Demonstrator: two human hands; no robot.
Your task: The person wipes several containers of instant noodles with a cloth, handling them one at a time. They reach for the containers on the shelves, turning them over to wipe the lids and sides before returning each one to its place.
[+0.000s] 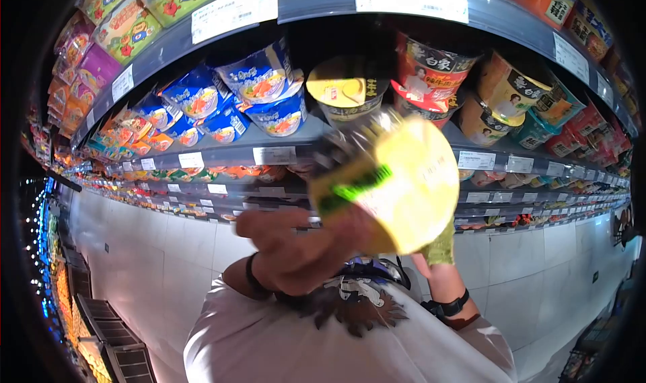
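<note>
A blurred instant noodle cup (420,181) with a pale yellow lid is tilted in front of me, below the shelf. My left hand (296,248) is smeared by motion. Its fingers bend against the cup's lower left side, with another finger sticking out to the left. Under the cup's right side is my right hand (421,265), mostly hidden behind it and closed against it, with a yellow-green patterned surface (441,244) beside it. On the shelf behind stand a yellow-lidded noodle cup (338,87) and red noodle cups (431,73).
Blue noodle cups (256,80) are stacked on the left of the shelf, brown ones (501,90) on the right. A grey shelf edge (316,3) with price labels curves overhead. Lower shelves hold more packets. Pale floor tiles (161,241) spread below.
</note>
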